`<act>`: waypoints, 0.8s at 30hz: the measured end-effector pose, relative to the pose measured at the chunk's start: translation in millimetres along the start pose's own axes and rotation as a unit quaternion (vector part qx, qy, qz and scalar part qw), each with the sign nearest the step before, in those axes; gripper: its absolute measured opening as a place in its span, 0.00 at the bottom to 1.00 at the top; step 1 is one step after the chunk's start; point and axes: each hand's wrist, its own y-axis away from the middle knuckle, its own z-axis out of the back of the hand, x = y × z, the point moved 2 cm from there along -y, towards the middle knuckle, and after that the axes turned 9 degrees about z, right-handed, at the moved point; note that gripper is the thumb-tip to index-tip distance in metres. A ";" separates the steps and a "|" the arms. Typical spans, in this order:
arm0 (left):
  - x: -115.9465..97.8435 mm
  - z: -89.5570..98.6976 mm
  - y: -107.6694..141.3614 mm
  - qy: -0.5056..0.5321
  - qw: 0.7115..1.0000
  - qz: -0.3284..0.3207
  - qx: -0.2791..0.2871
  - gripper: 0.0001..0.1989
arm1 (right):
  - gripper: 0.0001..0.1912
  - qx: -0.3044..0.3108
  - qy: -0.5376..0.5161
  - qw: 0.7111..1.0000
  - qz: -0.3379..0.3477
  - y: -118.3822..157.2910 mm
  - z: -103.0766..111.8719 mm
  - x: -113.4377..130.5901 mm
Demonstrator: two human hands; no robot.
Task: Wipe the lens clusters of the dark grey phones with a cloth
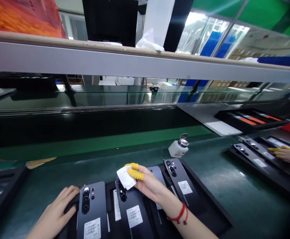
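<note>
In the lower middle of the frame, your right hand [148,182] has the white cloth [125,179] pinched between its yellow-covered fingers [136,175], closed on it, at the camera end of the middle phone [135,212]. Your left hand [56,210], lower left, has its bare fingers curled round the edge of the black tray [207,193], beside the left phone [92,205]; how firmly, you cannot tell. The cloth should be light and limp, best bunched at a corner. The phones look stiff and slick-backed, their raised lenses easily smudged or scratched, so take them by the long side edges. Your small bottle [178,149] stands behind them on the green bench [85,169], lid tilted up
</note>
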 end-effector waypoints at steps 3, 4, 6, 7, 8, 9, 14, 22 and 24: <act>10.4 -6.3 0.9 0.011 1.000 0.001 -0.001 0.22 | 0.24 -0.002 -0.036 0.999 0.006 -1.1 2.9 2.2; 13.0 -8.0 1.3 0.014 1.000 0.003 0.002 0.22 | 0.23 0.013 -0.028 1.000 -0.001 -0.6 4.3 4.3; 14.4 -10.0 2.6 0.017 1.000 0.009 0.014 0.23 | 0.19 0.094 0.060 0.993 -0.035 2.5 6.3 10.2; 13.2 -10.0 3.3 0.018 1.000 0.016 0.015 0.23 | 0.14 0.146 0.149 0.977 -0.041 4.8 7.4 13.8; 11.1 -9.4 4.2 0.017 0.999 0.025 0.017 0.24 | 0.10 0.185 0.264 0.946 -0.028 7.1 9.1 17.7; 8.5 -8.4 5.0 0.015 0.999 0.033 0.017 0.25 | 0.07 0.202 0.391 0.898 0.005 8.7 11.3 21.7; 5.7 -3.6 5.1 0.007 0.998 0.050 0.032 0.25 | 0.13 0.116 0.756 0.626 0.153 7.5 19.7 27.8; 10.4 2.6 -2.1 -0.038 0.990 0.081 0.110 0.33 | 0.10 0.216 0.782 0.554 0.186 7.8 12.3 20.2; 9.4 4.2 -1.6 -0.037 0.992 0.072 0.101 0.30 | 0.10 0.232 0.778 0.557 0.174 8.7 12.4 21.3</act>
